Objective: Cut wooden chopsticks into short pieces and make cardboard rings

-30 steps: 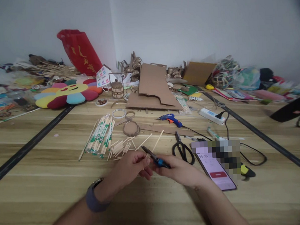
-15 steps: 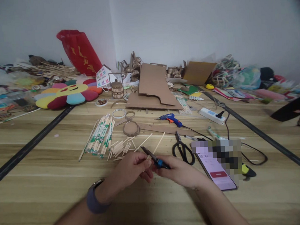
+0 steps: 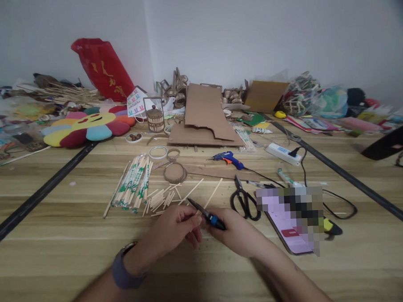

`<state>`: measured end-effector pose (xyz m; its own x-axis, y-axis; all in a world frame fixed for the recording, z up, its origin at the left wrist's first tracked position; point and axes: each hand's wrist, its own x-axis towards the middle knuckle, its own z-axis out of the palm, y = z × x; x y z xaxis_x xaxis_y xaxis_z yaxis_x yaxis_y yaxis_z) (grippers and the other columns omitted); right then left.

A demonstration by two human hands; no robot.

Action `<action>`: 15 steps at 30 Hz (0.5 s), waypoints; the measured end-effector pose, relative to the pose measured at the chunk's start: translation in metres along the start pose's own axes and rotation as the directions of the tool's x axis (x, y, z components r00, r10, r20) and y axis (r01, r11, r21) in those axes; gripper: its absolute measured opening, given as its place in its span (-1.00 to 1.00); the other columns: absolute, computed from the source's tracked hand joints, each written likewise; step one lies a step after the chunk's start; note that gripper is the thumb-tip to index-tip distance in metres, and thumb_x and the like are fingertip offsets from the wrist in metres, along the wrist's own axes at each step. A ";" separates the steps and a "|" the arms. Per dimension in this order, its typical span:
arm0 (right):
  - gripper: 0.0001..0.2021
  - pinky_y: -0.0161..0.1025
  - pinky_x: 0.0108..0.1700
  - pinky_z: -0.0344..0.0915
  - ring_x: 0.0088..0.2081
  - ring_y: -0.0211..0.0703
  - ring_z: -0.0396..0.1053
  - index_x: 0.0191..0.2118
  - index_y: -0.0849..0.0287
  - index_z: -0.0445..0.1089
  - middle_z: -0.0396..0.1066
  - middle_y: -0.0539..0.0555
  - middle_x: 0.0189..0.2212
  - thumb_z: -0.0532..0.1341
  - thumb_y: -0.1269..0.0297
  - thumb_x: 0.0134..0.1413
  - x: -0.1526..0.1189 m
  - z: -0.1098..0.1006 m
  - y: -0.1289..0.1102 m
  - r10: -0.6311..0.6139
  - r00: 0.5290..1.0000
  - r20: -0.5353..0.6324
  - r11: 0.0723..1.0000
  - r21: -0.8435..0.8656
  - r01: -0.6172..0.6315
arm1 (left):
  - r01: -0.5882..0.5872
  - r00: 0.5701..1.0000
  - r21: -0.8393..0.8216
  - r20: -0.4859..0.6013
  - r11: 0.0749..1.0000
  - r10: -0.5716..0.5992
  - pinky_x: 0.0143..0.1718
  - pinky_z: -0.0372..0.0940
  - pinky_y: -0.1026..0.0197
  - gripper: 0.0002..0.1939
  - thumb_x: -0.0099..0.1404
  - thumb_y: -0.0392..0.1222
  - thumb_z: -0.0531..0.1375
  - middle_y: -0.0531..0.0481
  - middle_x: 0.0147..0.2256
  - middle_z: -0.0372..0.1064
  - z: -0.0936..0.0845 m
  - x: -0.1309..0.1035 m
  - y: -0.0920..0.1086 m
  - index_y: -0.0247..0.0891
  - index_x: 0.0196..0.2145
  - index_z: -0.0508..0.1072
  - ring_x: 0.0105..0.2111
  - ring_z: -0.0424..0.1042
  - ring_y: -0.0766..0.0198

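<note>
My right hand (image 3: pixel 233 229) is closed round the blue and black handle of a dark pointed tool (image 3: pixel 207 215), whose tip points up and left. Beside it, my left hand (image 3: pixel 178 227) pinches a small wooden stick (image 3: pixel 198 212) against the tool; most of the stick is hidden by fingers. Cut stick pieces (image 3: pixel 160 199) lie just beyond my hands, with two longer sticks (image 3: pixel 213 192) to their right. Behind them is a round corrugated cardboard ring (image 3: pixel 175 173).
Packed chopsticks (image 3: pixel 132 183) lie at the left. Black scissors (image 3: pixel 245 202) and a phone (image 3: pixel 288 232) are at the right. A blue glue gun (image 3: pixel 227 159), cardboard sheets (image 3: pixel 204 111) and a power strip (image 3: pixel 283 153) stand farther back.
The view has shifted slightly. My hands stay close together, with the tool and the stick still held at nearly the same place.
</note>
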<state>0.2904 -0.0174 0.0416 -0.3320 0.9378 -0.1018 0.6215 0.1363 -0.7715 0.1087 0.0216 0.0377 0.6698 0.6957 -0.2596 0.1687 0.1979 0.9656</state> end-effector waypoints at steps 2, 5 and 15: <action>-0.87 -0.35 -0.33 0.16 -0.38 -0.18 0.34 -0.42 0.18 0.36 0.42 0.00 -0.47 0.08 0.45 0.04 -0.001 0.001 -0.002 0.006 0.999 -0.032 1.000 -0.031 -0.006 | -0.003 1.000 -0.001 0.008 1.000 0.003 -0.51 0.29 0.25 -0.57 0.14 0.19 0.19 0.04 -0.58 0.38 -0.001 0.000 0.000 -0.30 -0.45 0.40 -0.60 0.38 0.32; -0.86 -0.35 -0.32 0.16 -0.37 -0.17 0.36 -0.41 0.18 0.37 0.44 0.02 -0.46 0.09 0.45 0.06 -0.001 0.001 -0.004 0.007 0.998 -0.067 0.998 -0.062 -0.012 | -0.018 1.000 0.016 0.021 1.000 0.017 -0.51 0.30 0.25 -0.58 0.19 0.16 0.17 0.02 -0.56 0.40 -0.003 0.000 -0.002 -0.32 -0.42 0.41 -0.60 0.39 0.32; -0.85 -0.36 -0.29 0.16 -0.35 -0.22 0.30 -0.37 0.17 0.35 0.37 -0.05 -0.45 0.08 0.50 -0.01 -0.001 0.001 0.000 -0.048 0.997 -0.066 0.997 0.061 0.052 | -0.077 0.997 -0.049 0.026 0.996 0.078 -0.55 0.34 0.28 -0.59 0.24 0.16 0.17 0.09 -0.55 0.38 -0.007 0.001 -0.008 -0.29 -0.31 0.35 -0.60 0.41 0.34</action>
<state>0.2898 -0.0188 0.0410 -0.3137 0.9492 -0.0231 0.5590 0.1649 -0.8126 0.1025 0.0254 0.0301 0.6996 0.6907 -0.1828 0.0812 0.1774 0.9808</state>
